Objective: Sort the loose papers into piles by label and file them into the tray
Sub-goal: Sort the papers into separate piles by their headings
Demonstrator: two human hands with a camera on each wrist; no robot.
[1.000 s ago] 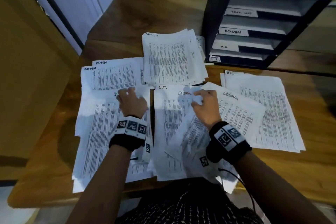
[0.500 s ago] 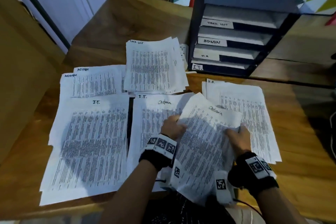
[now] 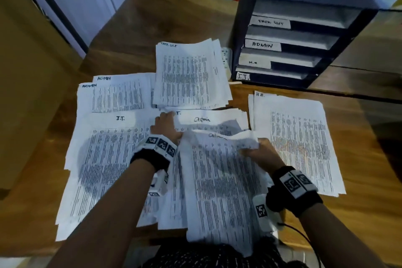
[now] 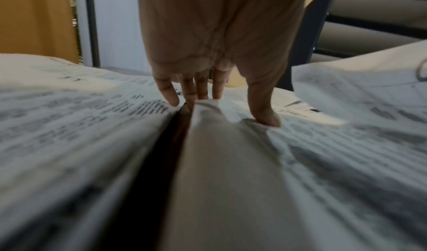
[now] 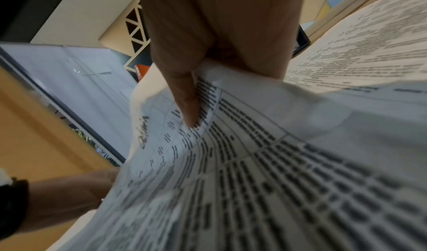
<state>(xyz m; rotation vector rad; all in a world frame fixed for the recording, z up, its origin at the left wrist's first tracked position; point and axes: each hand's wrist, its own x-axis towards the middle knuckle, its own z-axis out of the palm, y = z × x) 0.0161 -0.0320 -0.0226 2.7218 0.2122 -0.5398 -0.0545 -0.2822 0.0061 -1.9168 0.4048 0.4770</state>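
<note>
Sorting is well along, filing not begun: labelled piles cover the desk, the tray looks empty, the right hand pinches an Admin sheet at the near edge, and the left hand presses flat, fingers straight, on the middle stack.

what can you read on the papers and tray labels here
"ADMIN": white label on the black tray's second shelf
"I.T.": bottom shelf label
"ADMIN": far left white paper pile
"I.T.": near left pile
"H.R.": right pile
"Admin": sheet in right hand
Top label, third label, printed tables: too blurred.
</note>
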